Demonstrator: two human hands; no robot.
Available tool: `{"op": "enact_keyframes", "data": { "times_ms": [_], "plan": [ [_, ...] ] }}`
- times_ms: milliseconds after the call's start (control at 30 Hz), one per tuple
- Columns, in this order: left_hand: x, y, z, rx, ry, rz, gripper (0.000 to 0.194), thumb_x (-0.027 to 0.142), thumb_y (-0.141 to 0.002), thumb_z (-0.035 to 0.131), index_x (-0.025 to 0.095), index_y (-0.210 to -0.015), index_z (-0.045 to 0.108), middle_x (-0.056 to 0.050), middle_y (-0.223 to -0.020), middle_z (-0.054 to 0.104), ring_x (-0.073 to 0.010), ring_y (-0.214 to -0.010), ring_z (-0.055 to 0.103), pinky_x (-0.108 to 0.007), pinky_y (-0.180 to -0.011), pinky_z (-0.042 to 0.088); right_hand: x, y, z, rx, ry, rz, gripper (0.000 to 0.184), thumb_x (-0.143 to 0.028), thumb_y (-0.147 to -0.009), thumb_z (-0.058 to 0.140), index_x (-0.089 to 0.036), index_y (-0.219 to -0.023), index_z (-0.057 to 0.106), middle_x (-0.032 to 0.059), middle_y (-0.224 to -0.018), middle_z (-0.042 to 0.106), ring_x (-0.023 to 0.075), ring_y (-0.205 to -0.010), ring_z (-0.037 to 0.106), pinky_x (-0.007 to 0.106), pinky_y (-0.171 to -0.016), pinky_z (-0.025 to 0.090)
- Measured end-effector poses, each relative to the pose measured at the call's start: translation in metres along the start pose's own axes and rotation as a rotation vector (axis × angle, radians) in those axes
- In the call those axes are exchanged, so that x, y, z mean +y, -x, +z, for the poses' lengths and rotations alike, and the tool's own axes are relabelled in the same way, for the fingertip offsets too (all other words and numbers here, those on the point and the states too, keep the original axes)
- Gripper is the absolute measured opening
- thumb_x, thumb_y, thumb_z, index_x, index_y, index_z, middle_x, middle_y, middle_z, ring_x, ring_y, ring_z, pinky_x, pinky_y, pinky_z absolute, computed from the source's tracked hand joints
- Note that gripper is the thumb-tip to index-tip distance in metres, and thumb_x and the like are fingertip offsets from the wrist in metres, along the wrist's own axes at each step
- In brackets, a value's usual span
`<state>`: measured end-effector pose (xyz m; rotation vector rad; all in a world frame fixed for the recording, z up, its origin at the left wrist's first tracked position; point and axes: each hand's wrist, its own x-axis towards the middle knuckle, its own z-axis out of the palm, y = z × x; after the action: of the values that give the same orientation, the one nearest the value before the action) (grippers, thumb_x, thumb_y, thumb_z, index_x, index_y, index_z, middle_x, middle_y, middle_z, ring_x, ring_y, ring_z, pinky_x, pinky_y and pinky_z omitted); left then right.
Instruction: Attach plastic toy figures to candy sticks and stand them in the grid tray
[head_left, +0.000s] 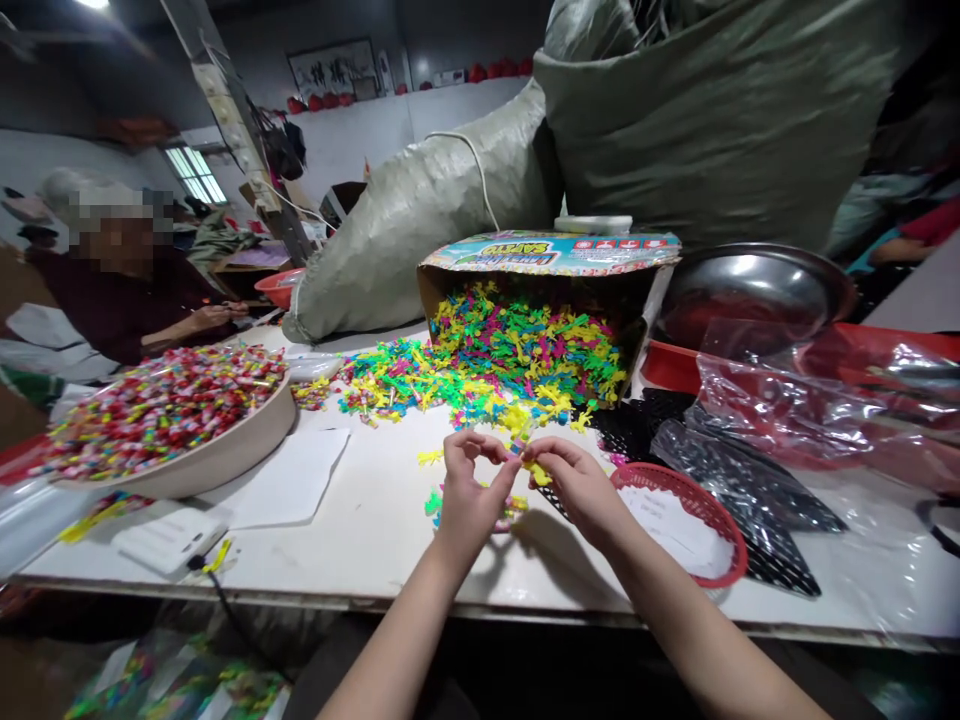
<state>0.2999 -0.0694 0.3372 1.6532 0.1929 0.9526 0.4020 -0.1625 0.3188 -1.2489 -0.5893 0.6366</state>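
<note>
My left hand point(472, 495) and my right hand point(581, 490) meet above the front of the white table point(390, 555). Between the left fingertips is a small piece with a clear tip, pinkish lower down, probably a tiny tube point(520, 438); fingers cover much of it. The right fingers are closed on a small yellow plastic figure point(538, 473), touching the left hand's piece. Just beyond lies a spread of colourful plastic figures point(405, 375), spilling from an open cardboard box point(551, 255). Some more small coloured pieces point(433, 502) lie beneath my left hand.
At left stands a wide beige basin point(259, 440) heaped with small colourful pieces, near white paper point(300, 470) and a white device point(169, 535) with a cable. A red basket point(739, 540) holds paper slips at right. Large sacks point(420, 235) stand behind. A co-worker point(112, 270) sits left.
</note>
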Motion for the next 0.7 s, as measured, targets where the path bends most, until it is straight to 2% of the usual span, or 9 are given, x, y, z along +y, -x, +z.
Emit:
{"op": "enact_keyframes", "data": {
  "times_ms": [100,233,300,400,500,567,633,700],
  "plan": [
    [-0.001,0.0,0.003,-0.026,0.07,-0.201,0.039,0.026,-0.076,0.059,0.025,-0.097,0.027,0.004,-0.075,0.054,-0.0113,-0.073,0.054,-0.026,-0.071,0.044,-0.007,0.004,0.0,-0.042,-0.114,-0.019,0.017,-0.036,-0.076,0.056,-0.02,-0.077,0.063,0.0012,-0.079,0.059,0.0136,-0.068,0.052,0.027,-0.064,0.042],
    [-0.007,-0.001,0.008,-0.105,0.134,-0.335,0.047,0.028,-0.069,0.064,0.025,-0.098,0.027,0.005,-0.07,0.055,-0.0103,-0.065,0.054,-0.023,-0.062,0.044,-0.015,0.007,0.0,-0.093,0.026,-0.107,0.023,-0.042,-0.075,0.06,-0.018,-0.072,0.06,-0.0008,-0.067,0.054,0.0129,-0.064,0.05,0.026,-0.063,0.04],
    [-0.01,-0.001,0.012,-0.078,0.182,-0.421,0.05,0.034,-0.067,0.066,0.026,-0.1,0.029,0.005,-0.07,0.055,-0.0106,-0.063,0.054,-0.021,-0.056,0.044,-0.02,0.008,0.0,-0.073,0.071,-0.14,0.026,-0.043,-0.074,0.06,-0.018,-0.071,0.059,-0.0015,-0.064,0.052,0.0125,-0.063,0.049,0.025,-0.061,0.039],
    [-0.014,-0.002,0.019,0.004,0.288,-0.607,0.051,0.051,-0.071,0.056,0.028,-0.11,0.031,0.004,-0.073,0.055,-0.0106,-0.059,0.054,-0.021,-0.051,0.044,-0.028,0.009,-0.002,-0.033,0.041,-0.165,0.028,-0.046,-0.075,0.059,-0.018,-0.072,0.057,-0.0016,-0.066,0.053,0.0119,-0.063,0.05,0.024,-0.061,0.04],
    [-0.019,-0.002,0.023,-0.091,0.461,-0.787,0.054,0.059,-0.071,0.05,0.025,-0.111,0.04,0.003,-0.071,0.054,-0.0098,-0.053,0.052,-0.024,-0.052,0.045,-0.036,0.012,-0.004,-0.06,0.018,-0.157,0.027,-0.045,-0.075,0.06,-0.018,-0.073,0.057,-0.0012,-0.068,0.054,0.0118,-0.064,0.052,0.024,-0.062,0.042],
    [-0.022,-0.001,0.025,-0.142,0.536,-0.84,0.05,0.057,-0.068,0.056,0.02,-0.101,0.048,0.002,-0.067,0.054,-0.0103,-0.055,0.053,-0.024,-0.055,0.046,-0.04,0.013,-0.005,-0.124,0.007,-0.122,0.027,-0.045,-0.075,0.06,-0.019,-0.072,0.056,-0.0012,-0.066,0.054,0.0119,-0.061,0.052,0.024,-0.058,0.042],
    [-0.024,-0.001,0.027,-0.118,0.541,-0.835,0.043,0.052,-0.064,0.062,0.019,-0.089,0.052,0.002,-0.066,0.055,-0.0117,-0.06,0.055,-0.023,-0.056,0.046,-0.041,0.014,-0.006,-0.179,0.013,-0.092,0.026,-0.045,-0.075,0.059,-0.019,-0.075,0.057,-0.001,-0.066,0.054,0.0123,-0.06,0.052,0.024,-0.055,0.043],
    [-0.024,-0.002,0.029,-0.069,0.491,-0.815,0.039,0.049,-0.063,0.065,0.019,-0.084,0.051,0.002,-0.066,0.056,-0.013,-0.063,0.058,-0.022,-0.054,0.046,-0.039,0.012,-0.008,-0.168,0.058,-0.109,0.024,-0.043,-0.076,0.059,-0.02,-0.078,0.059,0.0005,-0.074,0.056,0.013,-0.066,0.054,0.025,-0.059,0.044]
  ]
}}
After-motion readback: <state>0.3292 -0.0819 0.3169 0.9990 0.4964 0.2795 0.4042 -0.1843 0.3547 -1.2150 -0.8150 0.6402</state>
